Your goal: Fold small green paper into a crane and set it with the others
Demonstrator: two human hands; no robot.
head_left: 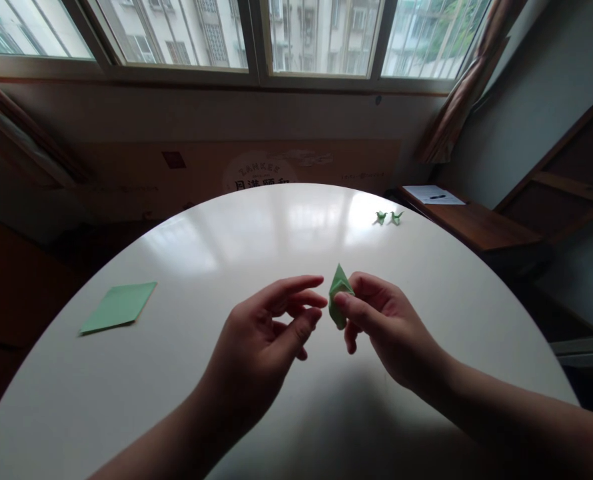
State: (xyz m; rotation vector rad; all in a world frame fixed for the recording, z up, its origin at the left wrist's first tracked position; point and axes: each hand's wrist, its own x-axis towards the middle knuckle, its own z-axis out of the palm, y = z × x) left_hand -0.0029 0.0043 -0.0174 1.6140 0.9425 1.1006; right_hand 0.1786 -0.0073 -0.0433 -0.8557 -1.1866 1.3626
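Head view: see a white round table point(176, 393), with a folded green paper point(340, 277) raised above it, nearer the right edge than the left. Grips that paper between thumb and fingers of the right hand point(389, 317), narrow and closed on it, pointed end up. Holds the left hand point(261, 340) just beside, thumb and fingers loosely curled and parted, tips pointing at the paper across a small gap.

Near the left edge of the table, find flat green square paper point(118, 308). Close to the far edge, toward the right, see two small green folded figures point(395, 218), side by side. Beyond the right part of the far edge, notice a brown wooden surface point(491, 227) bearing a white sheet point(416, 193) with a dark pen point(437, 197) on it. Behind the far edge, look up past a printed panel point(201, 167) to windows point(321, 37).
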